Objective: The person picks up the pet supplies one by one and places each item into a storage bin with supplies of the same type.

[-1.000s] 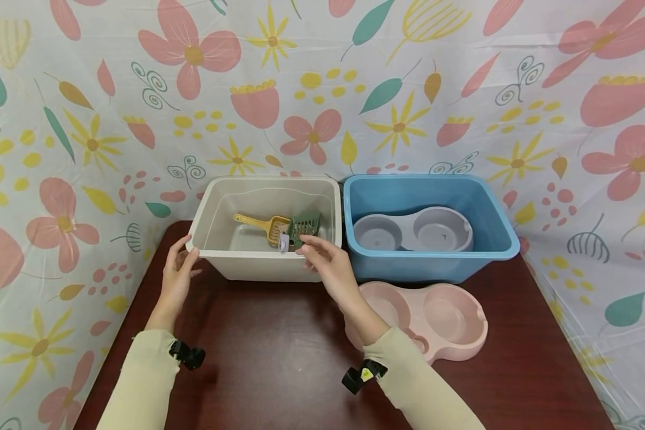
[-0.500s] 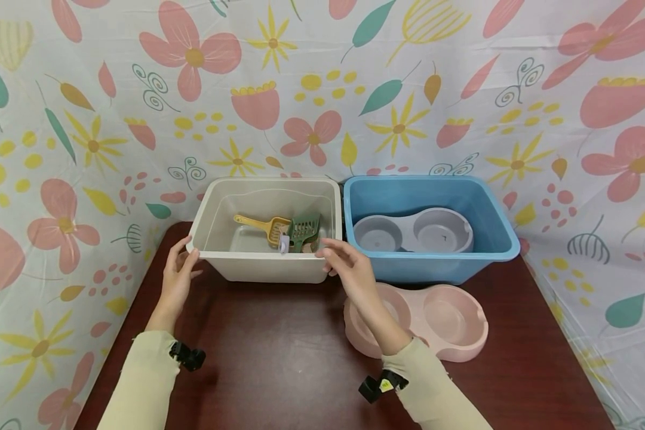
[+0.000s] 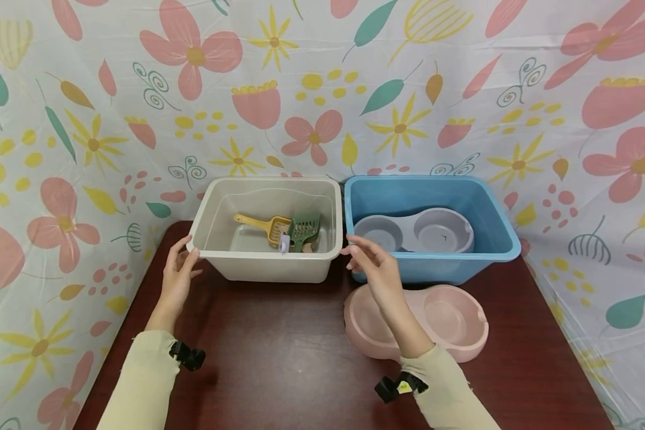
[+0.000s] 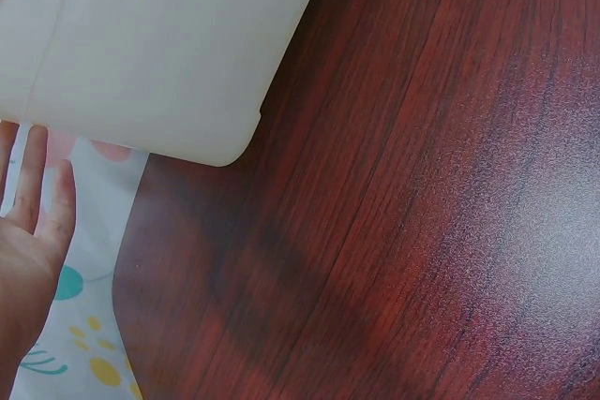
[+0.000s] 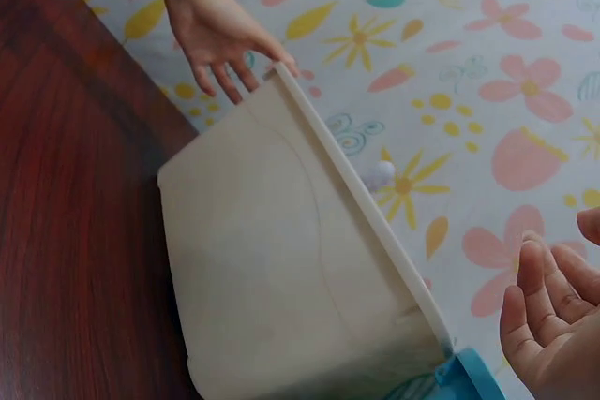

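My left hand [image 3: 178, 278] rests its fingertips and thumb on the front left corner of a beige litter box [image 3: 263, 269]; the left wrist view shows straight fingers [image 4: 36, 170] against its wall. Inside lie a yellow litter scoop [image 3: 252, 222], a green litter scoop [image 3: 306, 228] and a small lilac piece [image 3: 284, 243]. My right hand [image 3: 378, 269] holds nothing, fingers loosely bent, at the front left corner of a blue litter box [image 3: 494, 245]. A grey double pet bowl [image 3: 407, 226] sits in the blue box. Below my right wrist, a pink double bowl [image 3: 473, 349] is partly hidden.
Both boxes stand side by side at the back of a dark red wooden table [image 3: 279, 358], close to a flower-printed cloth [image 3: 322, 77]. Black wrist cameras, left [image 3: 188, 355] and right [image 3: 400, 387], are strapped over the sleeves.
My right hand has moved right, from over the green scoop past the beige box's front right corner to the blue box. My left hand and the boxes have stayed in place.
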### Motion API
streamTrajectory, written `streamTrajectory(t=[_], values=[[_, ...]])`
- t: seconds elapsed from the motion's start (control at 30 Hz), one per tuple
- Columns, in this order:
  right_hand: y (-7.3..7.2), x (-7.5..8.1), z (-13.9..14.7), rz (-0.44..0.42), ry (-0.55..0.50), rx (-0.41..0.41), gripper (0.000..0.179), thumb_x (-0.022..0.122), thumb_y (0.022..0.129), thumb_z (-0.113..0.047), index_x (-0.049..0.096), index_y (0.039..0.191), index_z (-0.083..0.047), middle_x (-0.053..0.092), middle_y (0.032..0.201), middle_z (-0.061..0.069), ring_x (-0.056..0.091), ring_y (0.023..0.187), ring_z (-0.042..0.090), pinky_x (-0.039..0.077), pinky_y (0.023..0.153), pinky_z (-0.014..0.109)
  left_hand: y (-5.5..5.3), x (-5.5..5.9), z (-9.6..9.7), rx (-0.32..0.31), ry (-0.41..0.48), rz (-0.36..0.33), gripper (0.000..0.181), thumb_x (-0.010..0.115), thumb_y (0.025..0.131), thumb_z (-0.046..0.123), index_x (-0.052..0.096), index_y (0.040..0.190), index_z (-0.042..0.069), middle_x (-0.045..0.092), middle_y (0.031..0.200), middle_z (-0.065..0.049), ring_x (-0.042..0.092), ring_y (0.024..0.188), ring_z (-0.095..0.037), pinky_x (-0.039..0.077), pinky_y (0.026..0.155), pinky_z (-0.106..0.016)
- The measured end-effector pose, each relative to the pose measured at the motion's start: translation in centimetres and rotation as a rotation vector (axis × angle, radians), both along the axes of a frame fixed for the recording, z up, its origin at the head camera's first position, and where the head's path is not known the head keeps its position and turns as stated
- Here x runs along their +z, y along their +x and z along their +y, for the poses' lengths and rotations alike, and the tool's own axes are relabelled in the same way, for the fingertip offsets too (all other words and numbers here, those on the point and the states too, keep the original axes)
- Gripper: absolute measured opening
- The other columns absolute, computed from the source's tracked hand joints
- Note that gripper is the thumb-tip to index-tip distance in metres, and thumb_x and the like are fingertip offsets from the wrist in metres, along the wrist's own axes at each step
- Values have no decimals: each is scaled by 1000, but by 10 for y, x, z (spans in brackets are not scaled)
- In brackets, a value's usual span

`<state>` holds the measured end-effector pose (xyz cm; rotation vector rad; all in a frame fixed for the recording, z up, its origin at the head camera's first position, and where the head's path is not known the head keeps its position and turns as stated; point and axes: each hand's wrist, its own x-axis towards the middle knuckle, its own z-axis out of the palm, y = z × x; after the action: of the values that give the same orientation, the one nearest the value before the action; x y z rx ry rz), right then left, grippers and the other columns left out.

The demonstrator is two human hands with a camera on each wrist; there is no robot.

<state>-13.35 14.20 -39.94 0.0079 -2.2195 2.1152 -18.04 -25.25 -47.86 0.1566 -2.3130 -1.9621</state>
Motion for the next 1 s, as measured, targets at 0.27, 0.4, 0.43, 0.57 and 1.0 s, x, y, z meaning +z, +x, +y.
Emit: streamTrajectory(t=[0.27, 0.4, 0.43, 0.57, 1.0], values=[[2, -1, 20, 9, 9, -28, 41, 60, 100, -35, 62, 133, -11, 70, 105, 1, 62, 89, 28, 53, 85, 36, 11, 24, 10, -16, 5, -1, 55, 48, 105, 32, 29, 154, 14, 46, 133, -5, 53, 105, -2, 45, 91, -31], [4, -2, 27, 11, 22, -27, 42, 59, 100, -35, 61, 134, -10, 70, 106, 0, 62, 91, 28, 53, 86, 37, 9, 20, 8, -9, 16, 0, 54, 49, 105, 31, 31, 154, 16, 45, 134, -7, 53, 105, -3, 46, 90, -29], [4, -2, 29, 14, 24, -28, 41, 58, 101, -34, 61, 134, -10, 70, 105, -1, 62, 89, 25, 53, 85, 37, 7, 16, 6, -4, 15, 1, 54, 49, 105, 32, 31, 154, 18, 45, 134, -6, 54, 106, -3, 46, 89, -29], [7, -4, 37, 23, 49, -43, 39, 57, 102, -31, 61, 133, -9, 70, 103, -3, 62, 85, 17, 53, 83, 32, 0, -1, 0, 4, 11, 14, 53, 49, 104, 37, 33, 153, 24, 46, 133, -2, 54, 108, -6, 46, 88, -26], [18, -11, 68, 116, 80, -167, 36, 58, 102, -26, 63, 129, -3, 70, 97, -6, 63, 81, 14, 52, 78, 22, -1, -2, -1, 10, 25, -4, 52, 49, 105, 31, 32, 154, 22, 47, 128, 2, 53, 108, -6, 46, 89, -29]])
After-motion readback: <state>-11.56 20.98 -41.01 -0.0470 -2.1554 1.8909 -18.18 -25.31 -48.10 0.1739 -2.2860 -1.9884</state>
